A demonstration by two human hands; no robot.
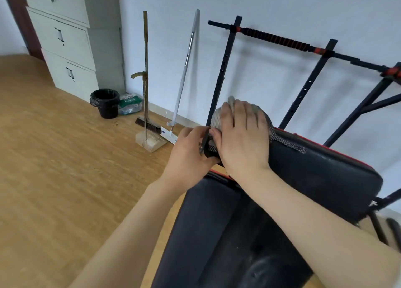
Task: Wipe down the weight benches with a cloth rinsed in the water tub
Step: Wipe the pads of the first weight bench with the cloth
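— Now, position of the cloth (217, 120)?
— On the weight bench (227, 244), over the top end of its raised backrest pad (321, 172); grey-white knit, bunched, one netted strip trailing along the pad's far edge.

— Held by what?
— Pinned under the right hand (240, 135). Fingers (238, 114) straight and close together, laid flat over the cloth and pressing down; nothing clasped.

— And the left hand (191, 151)?
— At the left corner of the same pad end, just beside the right hand and touching it. Fingers (195, 133) curled round the pad's edge, gripping it.

— Behind the weight bench?
— Black rack uprights (225, 66) with rows of holes, carrying a barbell (275, 38) with a ribbed black grip and red collars; white wall (282, 3) beyond.

— Left of the weight bench?
— Nearest, a grey-handled flat mop (184, 70) leaning on the wall. Next, a broom (145, 70) standing upright in a pale dustpan (149, 143). Further left, a black bin (106, 103) with a liner, and a green-and-white packet (130, 104) just beside it. Furthest left, a pale metal cabinet (65, 38) with stacked doors.

— Beneath the weight bench?
— Wood-patterned floor (54, 168), light brown.
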